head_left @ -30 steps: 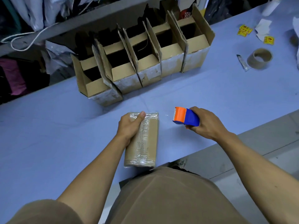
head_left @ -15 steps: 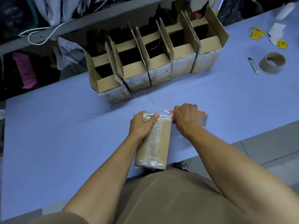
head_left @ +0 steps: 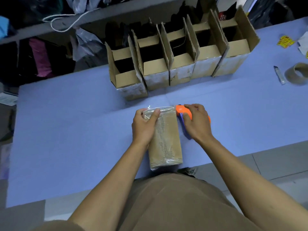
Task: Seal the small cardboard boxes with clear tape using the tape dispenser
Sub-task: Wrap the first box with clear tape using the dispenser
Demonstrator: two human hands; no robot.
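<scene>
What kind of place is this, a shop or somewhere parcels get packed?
Most likely a small packing workroom. A row of open cardboard boxes stands on a blue table, a spent tape roll core lies to the right, and the hands work a tape dispenser against a taped box.

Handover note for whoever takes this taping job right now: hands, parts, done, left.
Left hand: grips the far end of the small cardboard box, thumb on top, pinning it flat on the blue table.
Right hand: grips the orange and blue tape dispenser at the box's far right corner.
Done: clear tape runs across the box's far end and reaches the dispenser; tape also shows along the box.
Left: cut the tape, press it down, then seal the five open boxes in the row behind. A spare tape roll lies far right.
</scene>
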